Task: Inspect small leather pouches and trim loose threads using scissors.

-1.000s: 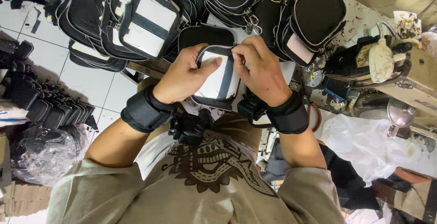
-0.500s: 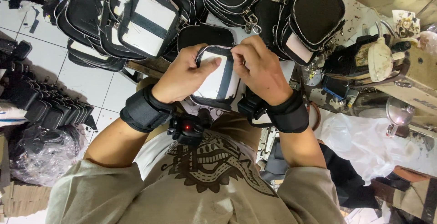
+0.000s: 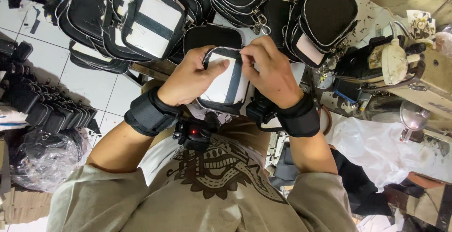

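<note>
Both hands are holding a small black-and-white pouch (image 3: 225, 79) at chest height, near the body, in front of the pile of finished bags (image 3: 188, 10) on the far counter (image 3: 376, 10). Left hand (image 3: 190, 79) is curling round the pouch's left edge, thumb lying across the white panel; right hand (image 3: 270, 72) is pinching at the top zipper edge, fingers mostly closed. Looks like the zipper-check step; next move probably needs a steady left grip while the right works along the zipper.

The scene is evenly and brightly lit from overhead. Soft shadows are cast beneath the hanging black bags (image 3: 141, 20). Sharp focus is held throughout; edges are bent by wide-angle distortion.
</note>
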